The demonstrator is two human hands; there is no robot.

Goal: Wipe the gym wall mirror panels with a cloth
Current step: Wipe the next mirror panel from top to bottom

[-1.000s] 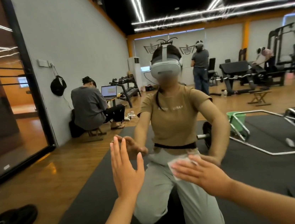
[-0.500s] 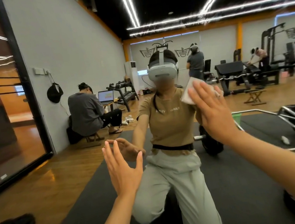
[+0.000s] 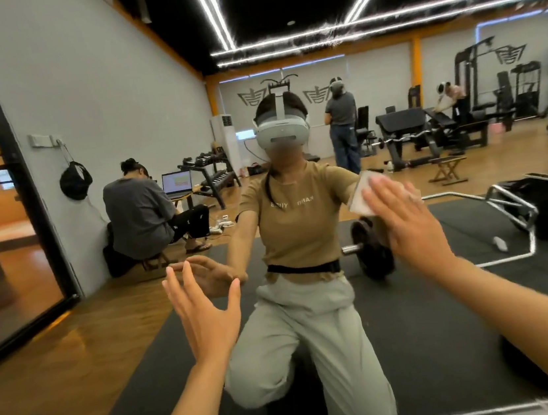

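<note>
1. Mirror (image 3: 416, 310): big wall panel filling nearly the whole view, upright, dark frame edge along its left side, bottom edge visible low in the view. It reflects a gym room and a kneeling person.
2. Cloth (image 3: 362, 193): small, white, roughly square, flat against the mirror right of centre, at the reflected person's shoulder height. Its right part is hidden under a hand; left edge and top corner show.
</note>
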